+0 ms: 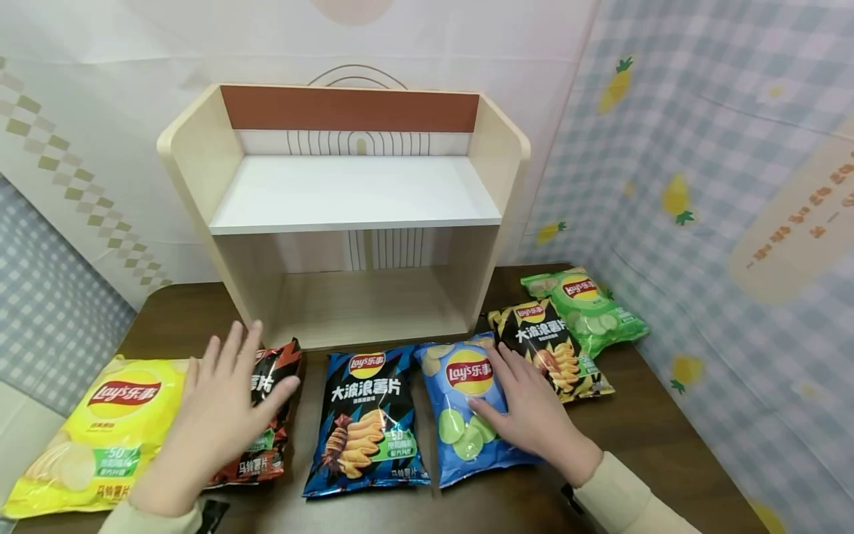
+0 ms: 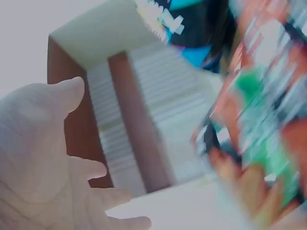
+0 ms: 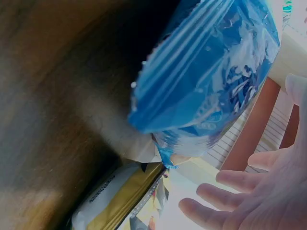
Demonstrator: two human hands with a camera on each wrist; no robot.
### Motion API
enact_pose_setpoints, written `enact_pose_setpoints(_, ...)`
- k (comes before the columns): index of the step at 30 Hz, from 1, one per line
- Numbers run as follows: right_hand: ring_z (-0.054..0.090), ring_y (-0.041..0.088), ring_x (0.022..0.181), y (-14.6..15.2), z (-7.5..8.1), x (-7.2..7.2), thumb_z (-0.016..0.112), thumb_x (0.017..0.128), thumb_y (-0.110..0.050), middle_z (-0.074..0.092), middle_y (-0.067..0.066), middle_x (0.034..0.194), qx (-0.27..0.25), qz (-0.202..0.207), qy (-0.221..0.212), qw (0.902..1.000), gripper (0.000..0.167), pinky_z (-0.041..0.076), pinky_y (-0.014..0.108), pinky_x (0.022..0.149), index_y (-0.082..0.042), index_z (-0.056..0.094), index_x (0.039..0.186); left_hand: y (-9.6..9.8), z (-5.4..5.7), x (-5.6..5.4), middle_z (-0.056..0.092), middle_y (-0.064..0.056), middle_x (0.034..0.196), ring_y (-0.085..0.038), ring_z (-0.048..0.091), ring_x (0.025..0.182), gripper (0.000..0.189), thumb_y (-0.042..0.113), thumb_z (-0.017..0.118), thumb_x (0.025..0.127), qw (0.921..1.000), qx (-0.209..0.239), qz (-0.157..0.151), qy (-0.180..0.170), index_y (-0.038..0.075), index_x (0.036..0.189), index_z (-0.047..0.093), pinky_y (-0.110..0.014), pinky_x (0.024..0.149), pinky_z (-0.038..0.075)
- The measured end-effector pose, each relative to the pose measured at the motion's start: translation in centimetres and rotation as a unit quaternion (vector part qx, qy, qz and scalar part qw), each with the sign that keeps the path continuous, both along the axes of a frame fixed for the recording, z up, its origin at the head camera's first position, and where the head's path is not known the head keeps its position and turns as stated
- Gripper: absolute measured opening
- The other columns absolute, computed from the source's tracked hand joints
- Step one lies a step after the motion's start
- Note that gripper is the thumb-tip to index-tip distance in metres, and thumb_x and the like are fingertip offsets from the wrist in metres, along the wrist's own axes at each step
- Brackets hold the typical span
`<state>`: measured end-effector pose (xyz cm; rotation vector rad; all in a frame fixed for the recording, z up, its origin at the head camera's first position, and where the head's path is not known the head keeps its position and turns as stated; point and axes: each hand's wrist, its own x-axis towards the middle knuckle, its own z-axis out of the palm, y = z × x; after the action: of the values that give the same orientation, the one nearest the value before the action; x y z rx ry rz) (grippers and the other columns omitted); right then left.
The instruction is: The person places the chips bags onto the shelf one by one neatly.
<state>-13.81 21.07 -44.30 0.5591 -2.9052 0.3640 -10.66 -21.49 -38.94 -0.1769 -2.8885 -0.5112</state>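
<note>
Left hand (image 1: 216, 411) spread wide near glossy red-black bag (image 1: 275, 423) — right hand (image 1: 530, 408) spread over crinkled, puffy blue bag (image 1: 459, 404).

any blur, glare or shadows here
Left wrist: red chip bag smeared by blur, left hand crisper; right wrist: glare streaks the blue bag, deep shadow darkens the table beside it; head: sharp, lettering legible on the yellow bag.

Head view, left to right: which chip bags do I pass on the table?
Yellow bag, red-and-black bag, blue-and-black bag, blue bag with lime slices, black-and-gold bag, green bag.
</note>
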Motion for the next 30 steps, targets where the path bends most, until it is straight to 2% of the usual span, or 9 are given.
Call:
enact_pose_setpoints(3, 0.037, 0.039, 0.134, 0.2, 0.1, 0.3, 0.047, 0.085, -0.073, 0.033, 0.016, 0.152, -0.009, -0.011, -0.011, 0.9998, 0.091, 0.033, 0.058, 0.102, -0.019, 0.025, 0.154, -1.2, 1.9, -1.4, -0.004, -0.021, 0.159, -0.055, 0.000, 0.139, 0.096, 0.061, 0.049, 0.093, 0.9996, 0.027, 0.002, 0.009, 0.012, 0.156, -0.004, -0.067, 0.104, -0.005)
enact_pose_setpoints(5, 0.038, 0.040, 0.133, 0.3, 0.1, 0.5, 0.048, 0.085, -0.073, 0.033, 0.015, 0.152, -0.015, -0.018, -0.022, 0.9995, 0.091, 0.034, 0.059, 0.101, -0.020, 0.024, 0.155, -2.0, 3.2, -2.3, -0.004, -0.021, 0.159, -0.054, 0.003, 0.139, 0.097, 0.059, 0.050, 0.093, 0.9984, 0.054, 0.008, 0.013, 0.012, 0.155, -0.008, -0.069, 0.104, 0.002)
enact_pose_setpoints(8, 0.039, 0.039, 0.133, 0.5, 0.0, 0.9, 0.048, 0.085, -0.073, 0.033, 0.013, 0.152, -0.024, -0.027, -0.039, 0.9986, 0.090, 0.034, 0.059, 0.101, -0.021, 0.023, 0.155, -2.9, 5.1, -3.7, -0.003, -0.020, 0.159, -0.056, 0.010, 0.137, 0.099, 0.058, 0.051, 0.093, 0.9947, 0.100, 0.021, 0.016, 0.015, 0.153, -0.015, -0.071, 0.101, 0.013)
enact_pose_setpoints(10, 0.038, 0.037, 0.134, 0.5, -0.1, 1.2, 0.049, 0.086, -0.072, 0.034, 0.013, 0.152, -0.034, -0.030, -0.050, 0.9977, 0.090, 0.033, 0.058, 0.102, -0.020, 0.023, 0.155, -3.3, 6.3, -4.4, -0.002, -0.015, 0.160, -0.055, 0.013, 0.137, 0.099, 0.056, 0.051, 0.093, 0.9903, 0.135, 0.027, 0.023, 0.021, 0.152, -0.019, -0.072, 0.099, 0.017)
enact_pose_setpoints(14, 0.038, 0.034, 0.134, 0.6, -0.3, 1.7, 0.052, 0.085, -0.071, 0.036, 0.012, 0.151, -0.050, -0.036, -0.068, 0.9958, 0.091, 0.033, 0.058, 0.102, -0.019, 0.025, 0.154, -3.7, 8.3, -6.1, 0.006, -0.010, 0.159, -0.047, 0.021, 0.139, 0.093, 0.047, 0.055, 0.095, 0.9750, 0.211, 0.011, 0.067, 0.031, 0.152, -0.017, -0.066, 0.103, 0.021)
enact_pose_setpoints(19, 0.040, 0.033, 0.133, 0.6, -0.6, 2.4, 0.052, 0.084, -0.072, 0.037, 0.011, 0.150, -0.060, -0.047, -0.085, 0.9934, 0.092, 0.037, 0.056, 0.100, -0.019, 0.026, 0.154, -3.8, 10.2, -8.3, 0.028, -0.016, 0.154, -0.038, 0.038, 0.133, 0.083, 0.035, 0.059, 0.094, 0.9522, 0.278, -0.014, 0.125, 0.039, 0.151, -0.001, -0.055, 0.102, 0.033)
enact_pose_setpoints(21, 0.040, 0.032, 0.133, 0.6, -0.8, 2.5, 0.053, 0.083, -0.072, 0.038, 0.011, 0.150, -0.066, -0.053, -0.091, 0.9923, 0.092, 0.038, 0.054, 0.100, -0.018, 0.027, 0.154, -3.7, 10.8, -9.0, 0.034, -0.015, 0.151, -0.036, 0.043, 0.131, 0.077, 0.033, 0.059, 0.094, 0.9476, 0.288, -0.012, 0.137, 0.039, 0.150, 0.006, -0.053, 0.101, 0.037)
enact_pose_setpoints(25, 0.039, 0.031, 0.133, 0.5, -1.0, 3.0, 0.057, 0.084, -0.068, 0.038, 0.010, 0.150, -0.076, -0.067, -0.108, 0.9890, 0.091, 0.037, 0.054, 0.100, -0.017, 0.027, 0.153, -3.5, 12.3, -10.3, 0.043, -0.016, 0.143, -0.035, 0.049, 0.123, 0.070, 0.034, 0.057, 0.094, 0.9472, 0.275, 0.017, 0.164, 0.035, 0.148, 0.013, -0.052, 0.095, 0.042)
enact_pose_setpoints(30, 0.039, 0.031, 0.134, 0.4, -1.3, 3.6, 0.059, 0.083, -0.067, 0.038, 0.011, 0.150, -0.096, -0.085, -0.131, 0.9831, 0.093, 0.035, 0.052, 0.103, -0.014, 0.027, 0.153, -3.6, 14.5, -11.8, 0.050, -0.026, 0.132, -0.050, 0.054, 0.109, 0.074, 0.038, 0.052, 0.093, 0.9496, 0.226, 0.053, 0.211, 0.040, 0.150, 0.005, -0.063, 0.085, 0.040)
